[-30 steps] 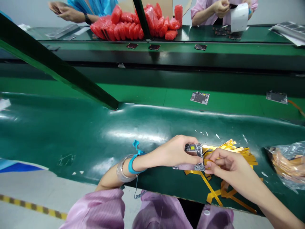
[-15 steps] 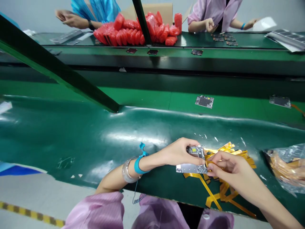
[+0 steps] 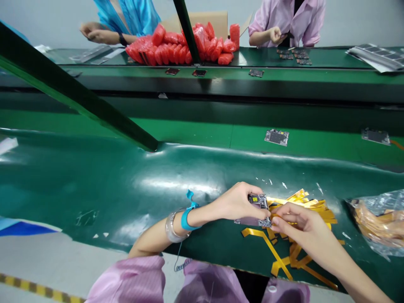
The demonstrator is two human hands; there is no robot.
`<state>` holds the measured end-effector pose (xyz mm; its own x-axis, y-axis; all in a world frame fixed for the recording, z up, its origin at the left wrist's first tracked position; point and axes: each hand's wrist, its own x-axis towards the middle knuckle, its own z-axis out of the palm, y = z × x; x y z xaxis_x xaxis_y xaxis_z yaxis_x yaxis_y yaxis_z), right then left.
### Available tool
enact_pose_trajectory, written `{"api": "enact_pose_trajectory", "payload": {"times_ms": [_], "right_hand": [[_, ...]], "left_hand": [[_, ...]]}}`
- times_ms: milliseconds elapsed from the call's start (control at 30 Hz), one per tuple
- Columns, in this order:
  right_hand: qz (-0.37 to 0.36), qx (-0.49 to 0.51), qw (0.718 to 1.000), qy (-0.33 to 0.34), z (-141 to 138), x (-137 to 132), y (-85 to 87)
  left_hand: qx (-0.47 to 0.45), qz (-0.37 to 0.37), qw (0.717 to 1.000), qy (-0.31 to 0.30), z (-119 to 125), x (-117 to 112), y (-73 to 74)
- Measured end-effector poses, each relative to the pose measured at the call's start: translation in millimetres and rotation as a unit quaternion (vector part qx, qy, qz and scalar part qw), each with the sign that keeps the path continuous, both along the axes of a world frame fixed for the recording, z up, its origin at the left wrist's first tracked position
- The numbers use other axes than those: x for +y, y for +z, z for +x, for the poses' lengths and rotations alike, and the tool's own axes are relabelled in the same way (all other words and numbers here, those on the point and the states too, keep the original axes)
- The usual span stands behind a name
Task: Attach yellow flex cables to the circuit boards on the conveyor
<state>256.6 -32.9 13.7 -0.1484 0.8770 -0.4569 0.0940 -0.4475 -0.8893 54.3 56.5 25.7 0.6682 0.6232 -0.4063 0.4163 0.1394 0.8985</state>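
My left hand grips a small circuit board between thumb and fingers, just above the green mat. At the board's right edge, my right hand pinches the end of an orange flex cable, its thumb and forefinger nearly touching my left thumb. How the cable end meets the board is hidden by the fingers. Under and behind my right hand lies a loose pile of orange flex cables, with several strips spread toward the table's front edge.
A clear bag of flex cables lies at the right. Circuit boards rest on the green belt beyond the mat. A dark green post slants across the left. Opposite, two people work beside red wrapped bundles.
Both hands stay together at the board, which has tilted slightly. The boards on the near belt appear a little further right. The co-worker at the right has lowered one arm and the white sheet is gone.
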Motion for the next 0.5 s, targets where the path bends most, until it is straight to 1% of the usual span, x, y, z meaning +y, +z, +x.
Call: {"api": "enact_pose_trajectory", "payload": {"times_ms": [67, 133, 167, 200, 233, 300, 333, 367, 400, 467, 500], "right_hand": [[0.012, -0.009, 1.0, -0.004, 2, 3, 1.9], [0.019, -0.026, 0.999, 0.013, 6, 7, 4.9], [0.019, -0.028, 0.999, 0.014, 10, 10, 6.2], [0.015, -0.025, 1.0, 0.001, 16, 13, 7.3], [0.014, -0.019, 0.999, -0.025, 23, 16, 8.1], [0.023, -0.011, 0.995, -0.096, 41, 21, 8.9], [0.03, -0.016, 0.992, -0.124, 51, 24, 9.1], [0.037, -0.026, 0.988, -0.146, 61, 25, 9.5], [0.043, -0.035, 0.985, -0.164, 70, 27, 10.1], [0.048, -0.044, 0.978, -0.196, 84, 27, 12.5], [0.046, -0.045, 0.976, -0.208, 88, 26, 14.2]], "left_hand": [[-0.016, 0.004, 1.0, -0.002, 3, -1, 1.8], [-0.049, 0.035, 0.998, -0.005, 11, 2, 6.6], [-0.071, 0.057, 0.996, -0.006, 17, 7, 8.8], [-0.097, 0.078, 0.992, -0.004, 25, 16, 10.2], [-0.119, 0.105, 0.987, 0.007, 36, 29, 10.1], [-0.125, 0.183, 0.974, 0.048, 61, 64, 4.8], [-0.102, 0.263, 0.956, 0.081, 75, 85, -0.7], [-0.043, 0.341, 0.935, 0.093, 90, 107, -7.9], [0.029, 0.391, 0.917, 0.076, 104, 127, -16.4], [0.067, 0.4, 0.913, 0.047, 130, 159, -35.1], [0.081, 0.397, 0.914, 0.028, 141, 170, -44.1]]}}
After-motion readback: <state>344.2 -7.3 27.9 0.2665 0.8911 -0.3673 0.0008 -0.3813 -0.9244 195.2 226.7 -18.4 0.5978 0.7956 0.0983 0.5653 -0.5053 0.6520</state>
